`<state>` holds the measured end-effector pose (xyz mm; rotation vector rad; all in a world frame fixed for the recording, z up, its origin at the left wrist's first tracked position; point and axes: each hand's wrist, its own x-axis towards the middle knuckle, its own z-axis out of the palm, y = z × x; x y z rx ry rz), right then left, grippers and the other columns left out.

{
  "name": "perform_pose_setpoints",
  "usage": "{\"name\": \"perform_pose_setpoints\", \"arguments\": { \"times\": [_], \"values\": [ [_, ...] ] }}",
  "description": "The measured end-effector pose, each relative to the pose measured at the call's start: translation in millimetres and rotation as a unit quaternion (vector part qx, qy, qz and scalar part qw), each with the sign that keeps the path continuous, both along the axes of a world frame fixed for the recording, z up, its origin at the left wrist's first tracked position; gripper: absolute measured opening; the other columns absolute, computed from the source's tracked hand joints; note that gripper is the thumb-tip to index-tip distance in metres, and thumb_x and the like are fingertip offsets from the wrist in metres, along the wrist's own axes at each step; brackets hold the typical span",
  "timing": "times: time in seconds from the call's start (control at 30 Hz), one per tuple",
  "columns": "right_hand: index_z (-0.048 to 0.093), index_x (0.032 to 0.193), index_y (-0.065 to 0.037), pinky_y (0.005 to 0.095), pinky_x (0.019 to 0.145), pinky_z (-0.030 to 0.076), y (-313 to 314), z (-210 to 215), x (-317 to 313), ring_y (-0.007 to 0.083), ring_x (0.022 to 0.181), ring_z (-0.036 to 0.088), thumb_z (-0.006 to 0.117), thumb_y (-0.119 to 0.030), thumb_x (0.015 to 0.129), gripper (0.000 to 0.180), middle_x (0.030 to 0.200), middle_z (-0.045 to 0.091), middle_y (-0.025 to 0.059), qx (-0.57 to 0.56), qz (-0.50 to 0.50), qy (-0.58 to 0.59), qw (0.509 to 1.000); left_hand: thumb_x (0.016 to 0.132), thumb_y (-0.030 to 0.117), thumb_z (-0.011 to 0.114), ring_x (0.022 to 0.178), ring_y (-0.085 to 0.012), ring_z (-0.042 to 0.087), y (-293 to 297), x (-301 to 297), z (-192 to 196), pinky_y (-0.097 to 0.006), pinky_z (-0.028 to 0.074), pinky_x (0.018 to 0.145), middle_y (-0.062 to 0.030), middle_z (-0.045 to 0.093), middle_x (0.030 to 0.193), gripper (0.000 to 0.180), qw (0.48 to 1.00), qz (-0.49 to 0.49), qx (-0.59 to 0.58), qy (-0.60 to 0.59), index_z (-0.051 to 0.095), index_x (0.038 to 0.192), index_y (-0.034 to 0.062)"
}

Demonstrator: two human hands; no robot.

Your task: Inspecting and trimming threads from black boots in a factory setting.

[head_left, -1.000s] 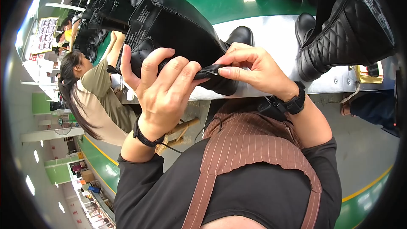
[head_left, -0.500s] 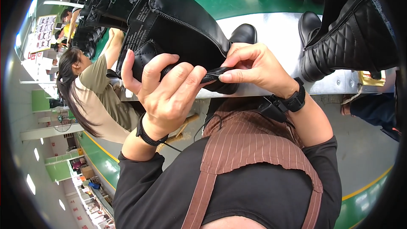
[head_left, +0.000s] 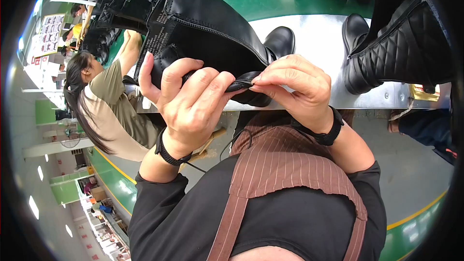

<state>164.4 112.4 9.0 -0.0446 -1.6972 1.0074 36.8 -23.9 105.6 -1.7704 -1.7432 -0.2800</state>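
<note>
A tall black boot [head_left: 215,7] with its side zipper open leans across the bench in front of me, its toe at the far side. My left hand [head_left: 191,99] is closed on the near edge of the shaft opening, fingers curled over it. Between my two hands a short folded black strip [head_left: 241,82] of this edge stands out. The thumb and fingertips of my right hand [head_left: 302,89] pinch the end of that strip. My fingers partly hide the inside of the boot, and I cannot make out anything small between my right fingertips.
A quilted black boot [head_left: 398,43] stands at the right of the pale metal bench [head_left: 316,34]. More black boots [head_left: 121,5] crowd the far left. A person [head_left: 111,101] sits close on my left. Yellow papers [head_left: 425,92] lie near the bench's right end.
My right hand has turned, with its knuckles now higher and its wrist lower, still pinching the strip's end. The left hand stays nearly in place.
</note>
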Motion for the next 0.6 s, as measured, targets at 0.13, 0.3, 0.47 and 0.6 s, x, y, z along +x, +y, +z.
{"name": "perform_pose_setpoints", "arguments": {
  "times": [0.13,0.3,0.47,0.6],
  "values": [
    [0.072,0.085,-0.008,0.0295,0.060,0.048,-1.7,0.3,-1.7,0.0194,0.068,0.064,0.082,-0.007,0.069,0.019,0.081,0.069,0.0033,0.038,-0.019,0.008,0.999,0.062,0.022,0.081,0.091,-0.0188,0.060,-1.8,-2.0,0.6,-0.051,0.021,0.113,0.0061,0.065,0.077,0.021,1.000,-0.009,0.006,0.000,0.072,0.080,0.0184],
    [0.072,0.086,-0.006,0.0290,0.060,0.048,-10.7,2.7,-1.7,0.0197,0.069,0.061,0.081,-0.004,0.069,0.019,0.083,0.068,0.0042,0.015,-0.024,-0.008,1.000,0.062,0.023,0.082,0.091,-0.0181,0.060,-4.1,-3.7,-1.5,-0.051,0.020,0.113,0.0066,0.065,0.078,0.021,1.000,-0.008,0.017,-0.002,0.072,0.080,0.0191],
    [0.067,0.084,-0.004,0.0295,0.062,0.046,-23.2,6.4,-3.2,0.0213,0.075,0.055,0.078,-0.002,0.072,0.016,0.081,0.060,0.0058,-0.047,-0.056,-0.042,0.996,0.064,0.022,0.079,0.090,-0.0160,0.060,-7.5,-1.5,-6.0,-0.053,0.020,0.113,0.0077,0.064,0.078,0.018,0.999,-0.008,0.030,0.010,0.073,0.080,0.0191],
    [0.061,0.087,-0.005,0.0315,0.065,0.046,-21.9,8.6,-2.3,0.0230,0.077,0.055,0.073,0.000,0.078,0.015,0.082,0.058,0.0067,-0.068,-0.022,-0.067,0.995,0.068,0.020,0.074,0.090,-0.0142,0.060,-7.0,-0.7,-7.7,-0.055,0.020,0.111,0.0084,0.062,0.077,0.014,0.999,-0.006,0.029,0.023,0.072,0.081,0.0189]
  ]
}}
